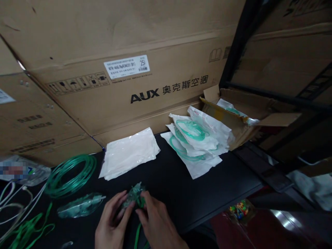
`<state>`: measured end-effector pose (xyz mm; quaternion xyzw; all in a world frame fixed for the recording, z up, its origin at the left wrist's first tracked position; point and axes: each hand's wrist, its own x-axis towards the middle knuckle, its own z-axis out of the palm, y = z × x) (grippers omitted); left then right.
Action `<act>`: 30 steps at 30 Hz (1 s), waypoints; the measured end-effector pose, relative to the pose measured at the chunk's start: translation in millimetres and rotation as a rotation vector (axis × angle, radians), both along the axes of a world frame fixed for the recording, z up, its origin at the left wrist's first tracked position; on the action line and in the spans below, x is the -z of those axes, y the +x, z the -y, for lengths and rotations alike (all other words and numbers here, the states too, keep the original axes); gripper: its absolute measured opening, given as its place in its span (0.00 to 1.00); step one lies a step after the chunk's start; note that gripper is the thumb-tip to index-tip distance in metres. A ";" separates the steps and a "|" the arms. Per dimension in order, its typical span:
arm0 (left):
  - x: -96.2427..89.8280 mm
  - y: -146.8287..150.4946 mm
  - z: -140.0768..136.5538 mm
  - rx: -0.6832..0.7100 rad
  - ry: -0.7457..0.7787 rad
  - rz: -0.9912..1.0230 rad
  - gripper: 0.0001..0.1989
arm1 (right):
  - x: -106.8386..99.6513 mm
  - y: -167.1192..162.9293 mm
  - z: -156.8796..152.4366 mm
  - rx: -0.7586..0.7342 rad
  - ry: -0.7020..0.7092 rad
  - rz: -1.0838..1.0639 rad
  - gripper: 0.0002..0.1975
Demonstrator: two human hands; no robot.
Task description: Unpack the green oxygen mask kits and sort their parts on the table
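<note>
My left hand (112,219) and my right hand (157,219) meet at the front of the black table, both closed around a small see-through green plastic oxygen mask (136,192). The left fingers grip its left side and my right thumb and fingers pinch its right side. A green strap (138,235) hangs down below it, between the hands. Left of my hands lies another clear green plastic piece (80,205) with a pale tip. Behind that sits a coil of green tubing (71,174). My fingers hide part of the mask.
White pouches (129,152) lie in a stack behind my hands. Several pouches with green tubing (194,138) are piled at right, beside an opened carton (225,119). Large cardboard boxes (124,31) wall the back. Green straps (28,230) and white cords (33,200) lie left.
</note>
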<state>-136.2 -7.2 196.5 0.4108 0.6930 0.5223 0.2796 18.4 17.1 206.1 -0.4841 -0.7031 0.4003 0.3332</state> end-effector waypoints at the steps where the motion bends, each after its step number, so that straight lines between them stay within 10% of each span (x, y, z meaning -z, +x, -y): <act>1: -2.9 1.6 0.0 -0.028 -0.040 0.106 0.31 | -1.0 0.0 -0.9 -0.023 0.007 0.007 0.21; 7: -16.1 4.3 -0.4 -0.054 -0.276 0.394 0.32 | -4.7 1.8 -5.2 -0.069 0.044 0.020 0.22; 13: -11.2 8.8 -5.8 -0.275 -0.167 0.566 0.21 | -6.6 11.5 -1.4 -0.010 0.154 0.119 0.19; 18: -13.1 16.8 -9.1 -0.192 -0.086 0.644 0.29 | -8.7 18.5 -1.2 -0.019 0.190 0.160 0.09; 23: -14.6 18.6 -6.0 -0.061 -0.139 0.558 0.38 | -3.6 14.3 -0.4 -0.080 0.237 0.197 0.07; 30: -12.1 14.7 -4.7 0.074 -0.137 0.229 0.25 | -0.9 14.6 -2.2 -0.148 0.282 0.295 0.14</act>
